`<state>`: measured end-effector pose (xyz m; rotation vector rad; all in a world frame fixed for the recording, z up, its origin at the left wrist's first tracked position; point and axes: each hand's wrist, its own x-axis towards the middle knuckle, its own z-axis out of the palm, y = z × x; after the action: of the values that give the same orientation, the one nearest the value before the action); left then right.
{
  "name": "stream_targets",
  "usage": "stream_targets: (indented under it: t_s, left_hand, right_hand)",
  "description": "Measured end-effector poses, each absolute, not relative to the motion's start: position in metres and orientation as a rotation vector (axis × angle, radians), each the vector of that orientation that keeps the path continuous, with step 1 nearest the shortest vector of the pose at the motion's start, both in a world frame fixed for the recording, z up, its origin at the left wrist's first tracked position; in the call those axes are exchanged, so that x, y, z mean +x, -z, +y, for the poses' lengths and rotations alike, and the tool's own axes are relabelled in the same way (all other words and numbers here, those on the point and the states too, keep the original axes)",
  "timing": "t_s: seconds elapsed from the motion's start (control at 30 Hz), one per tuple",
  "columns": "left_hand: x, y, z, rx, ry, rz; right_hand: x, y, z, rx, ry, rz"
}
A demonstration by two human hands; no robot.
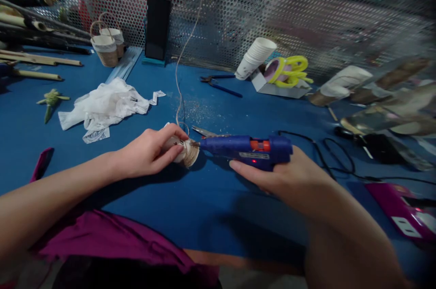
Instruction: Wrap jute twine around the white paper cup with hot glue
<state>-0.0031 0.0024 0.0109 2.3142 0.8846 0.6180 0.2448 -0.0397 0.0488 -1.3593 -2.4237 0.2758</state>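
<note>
My left hand is closed around a small paper cup lying on its side on the blue table; the cup's end is wrapped in tan twine. My right hand grips a blue hot glue gun with an orange trigger part, its nozzle touching the twine-wrapped end of the cup. A strand of twine runs from the cup up to a spool at the top edge. Scissors lie just behind the glue gun's nozzle.
A crumpled white plastic bag lies to the left. Stacked paper cups, blue pliers, a yellow tape holder, small baskets, bamboo sticks, a black phone and a perforated metal screen stand behind. Black cable trails right.
</note>
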Motion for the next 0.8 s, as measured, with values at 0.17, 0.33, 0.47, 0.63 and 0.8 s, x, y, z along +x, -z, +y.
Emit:
stream_targets:
  t_s: [0.17,0.33,0.47,0.63,0.8]
  left_hand:
    - [-0.004,-0.009,0.003,2.349,-0.624,0.894]
    - [-0.005,-0.008,0.002,2.364,-0.610,0.894]
    - [-0.005,-0.009,0.002,2.359,-0.592,0.893]
    - [-0.005,-0.010,0.003,2.354,-0.584,0.880]
    - [-0.006,-0.011,0.003,2.356,-0.566,0.884]
  right_hand:
    - [0.240,-0.055,-0.039,-1.589,-0.658,-2.160]
    - [0.236,-0.053,-0.038,-1.647,-0.812,-2.005]
    - [0.227,-0.058,-0.039,-1.698,-0.966,-1.843]
    - [0.222,-0.063,-0.040,-1.691,-1.017,-1.819]
    - [0.232,-0.059,-0.039,-1.660,-0.753,-2.072]
